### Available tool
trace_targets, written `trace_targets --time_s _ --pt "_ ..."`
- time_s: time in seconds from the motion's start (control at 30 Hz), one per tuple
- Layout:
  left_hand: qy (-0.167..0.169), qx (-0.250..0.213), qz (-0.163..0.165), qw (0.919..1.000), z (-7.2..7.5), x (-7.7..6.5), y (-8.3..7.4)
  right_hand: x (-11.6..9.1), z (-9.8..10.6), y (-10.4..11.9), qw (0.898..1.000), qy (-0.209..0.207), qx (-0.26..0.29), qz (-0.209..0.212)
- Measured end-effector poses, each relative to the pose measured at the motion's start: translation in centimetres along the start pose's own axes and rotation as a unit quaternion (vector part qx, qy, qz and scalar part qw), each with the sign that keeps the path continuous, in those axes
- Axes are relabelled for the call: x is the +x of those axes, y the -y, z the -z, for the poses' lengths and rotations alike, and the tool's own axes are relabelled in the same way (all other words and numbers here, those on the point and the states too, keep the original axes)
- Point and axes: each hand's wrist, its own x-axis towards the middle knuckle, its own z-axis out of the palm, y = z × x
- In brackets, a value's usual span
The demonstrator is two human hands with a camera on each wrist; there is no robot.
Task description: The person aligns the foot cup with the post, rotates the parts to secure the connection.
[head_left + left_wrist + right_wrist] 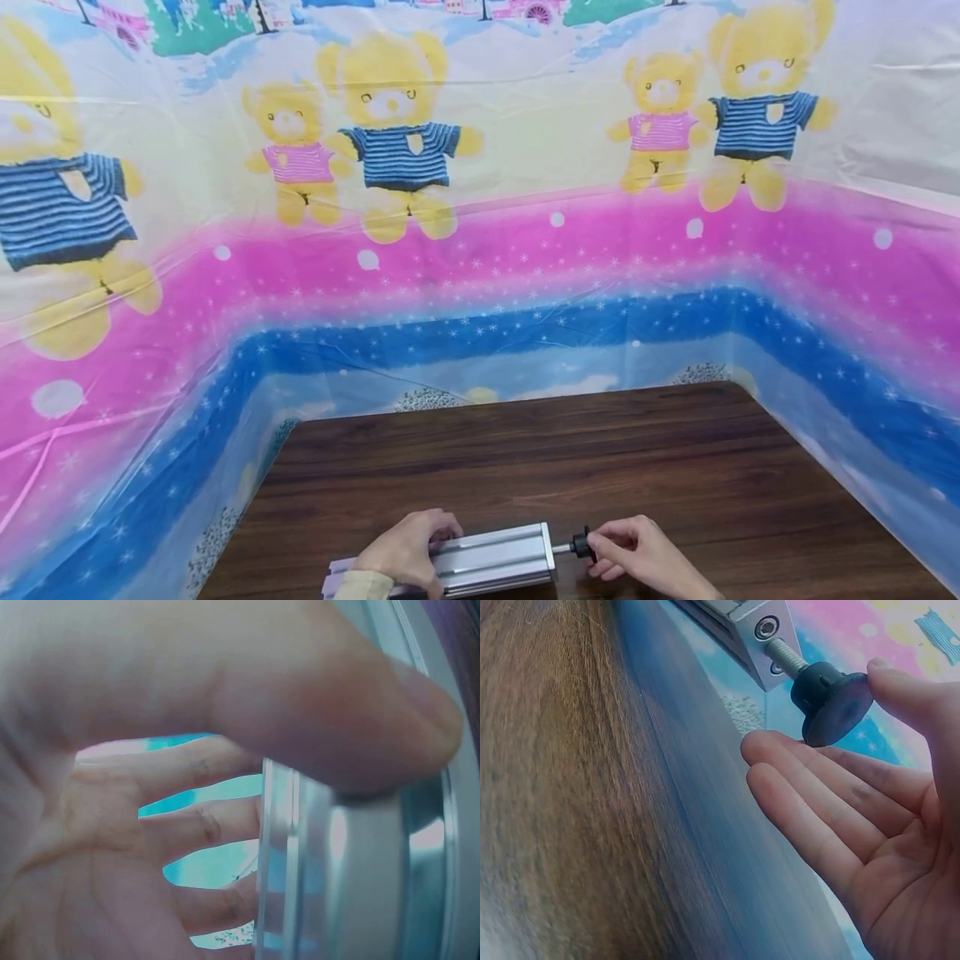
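A silver aluminium profile lies across the near part of the table, with grooves along its length. My left hand grips it from above; in the left wrist view the thumb presses one side and the fingers reach the far side. Out of the profile's right end plate sticks a threaded stud carrying a black levelling foot. Thumb and index finger of my right hand pinch the rim of that foot, while the other fingers extend below it. Part of the stud shows between plate and foot.
The dark wood table stretches behind both hands. A printed cloth with teddy bears and pink and blue bands hangs around its back and sides. A lilac ridged end shows left of my left hand.
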Motion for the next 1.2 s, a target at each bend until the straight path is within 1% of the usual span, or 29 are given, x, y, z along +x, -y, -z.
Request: trace_targets --time_s 0.13,0.23,0.3,0.47,0.53,0.63,0.8,0.87,1.07,1.2 --pt "0.001 0.004 -0.001 1.0000 0.01 0.08 0.08 -0.01 0.06 0.04 1.000 -0.005 -0.005 0.001" --pt "0.003 0.004 0.007 1.0000 0.05 0.10 0.06 -0.14 0.02 -0.03 1.000 -0.014 -0.011 0.012" --pt "0.004 0.002 0.012 0.9999 0.11 0.12 0.04 -0.24 -0.02 -0.12 0.999 -0.014 -0.007 0.028" --pt "0.007 -0.003 0.019 0.9998 0.25 0.28 -0.07 -0.28 0.10 -0.30 0.997 0.008 0.018 0.079" --pt "0.007 -0.004 0.020 0.9998 0.30 0.38 -0.17 -0.24 0.22 -0.33 0.996 0.010 0.019 0.089" --pt "0.007 -0.005 0.019 0.9998 0.38 0.55 -0.27 -0.26 0.41 -0.29 0.997 0.008 0.008 0.079" --pt "0.010 -0.007 0.018 0.9998 0.29 0.70 -0.28 -0.43 0.59 -0.12 0.999 -0.012 -0.026 0.043" --pt "0.011 -0.004 0.016 0.9998 0.22 0.65 -0.18 -0.43 0.57 -0.10 0.999 -0.016 -0.032 0.035" --pt "0.004 0.012 0.005 0.9999 0.13 0.55 -0.08 -0.38 0.30 -0.34 0.999 -0.003 -0.009 0.049" --pt "0.005 0.007 0.011 0.9999 0.07 0.75 -0.11 -0.36 0.24 -0.49 0.999 -0.002 0.005 0.036"
